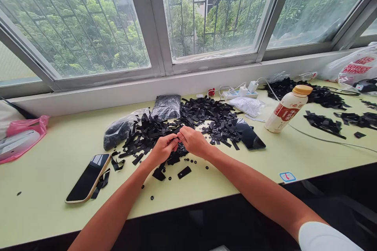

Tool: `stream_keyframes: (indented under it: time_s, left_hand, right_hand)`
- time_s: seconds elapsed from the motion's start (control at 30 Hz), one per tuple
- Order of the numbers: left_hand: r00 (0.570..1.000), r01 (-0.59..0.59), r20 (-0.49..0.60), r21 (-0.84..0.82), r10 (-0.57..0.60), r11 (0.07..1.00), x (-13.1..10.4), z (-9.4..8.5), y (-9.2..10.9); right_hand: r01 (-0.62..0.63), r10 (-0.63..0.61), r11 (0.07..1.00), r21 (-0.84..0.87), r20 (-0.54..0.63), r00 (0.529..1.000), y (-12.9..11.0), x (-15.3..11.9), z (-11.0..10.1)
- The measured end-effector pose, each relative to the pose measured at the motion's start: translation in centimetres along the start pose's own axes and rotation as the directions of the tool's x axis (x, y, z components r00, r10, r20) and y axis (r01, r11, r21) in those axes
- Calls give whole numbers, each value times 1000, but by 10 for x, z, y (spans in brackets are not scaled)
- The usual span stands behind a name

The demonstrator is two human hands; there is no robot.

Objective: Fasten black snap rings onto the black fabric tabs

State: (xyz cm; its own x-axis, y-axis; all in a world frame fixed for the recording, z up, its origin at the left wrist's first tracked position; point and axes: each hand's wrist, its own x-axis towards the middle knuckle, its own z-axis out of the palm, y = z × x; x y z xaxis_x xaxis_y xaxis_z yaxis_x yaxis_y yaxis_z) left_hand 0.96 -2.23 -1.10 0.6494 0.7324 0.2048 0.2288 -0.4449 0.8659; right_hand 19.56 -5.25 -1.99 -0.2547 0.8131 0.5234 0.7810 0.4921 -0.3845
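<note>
My left hand (165,147) and my right hand (193,140) meet over a heap of black fabric strips (203,111). Both are closed, fingertips pinched together around something small and dark that I cannot make out. Small black round pieces lie among the strips and in front of my hands, one of them a black ring (152,197) near the table's front edge. Just below my hands a flat black tab (184,172) with a small white mark rests on the table.
A phone (88,178) lies at left, another phone (250,135) right of the heap. A bottle (287,111) stands farther right, near a cable and more black strips (324,123). Plastic bags (118,129) and a power strip (240,93) sit toward the window.
</note>
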Motion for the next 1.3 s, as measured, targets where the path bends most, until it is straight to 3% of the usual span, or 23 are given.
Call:
stream_keyframes:
  time_s: [0.13,0.27,0.4,0.53,0.6,0.77,0.87,0.97,1.1,1.2,1.3]
  left_hand:
    - [1000,31,11,-202,-29,979,2,-1,1]
    - [997,78,46,-302,-67,950,3,-3,3]
    - [988,140,116,-383,-103,913,4,-7,-1]
    - [986,162,113,-430,-126,888,5,-8,-6]
    - [985,167,101,-429,-137,888,6,-8,-7]
    - [986,166,94,-438,-138,884,8,-2,-6]
    - [992,126,27,-309,-124,942,8,0,-5]
    - [992,74,-104,35,-70,997,6,-3,-4]
    - [956,55,-284,426,76,903,5,-10,-8]
    - [896,142,-419,587,148,797,5,-13,-13]
    - [871,207,-460,665,175,717,5,-13,-16]
  right_hand:
    - [5,-5,1000,-7,-28,1000,-3,1,1]
    - [23,-17,982,186,-36,999,-3,1,5]
    - [-114,112,889,444,31,993,-4,0,10]
    - [-267,254,776,571,104,962,-1,1,14]
    - [-324,311,772,547,119,943,2,2,14]
    - [-365,371,872,326,45,927,5,1,11]
    - [-282,288,925,253,15,958,7,3,7]
    - [-304,307,951,50,-66,950,23,6,-6]
    - [-502,472,842,-195,-184,862,66,6,-28]
    - [-478,472,831,-284,-94,876,94,2,-31]
    - [-447,471,831,-329,-9,882,107,1,-23]
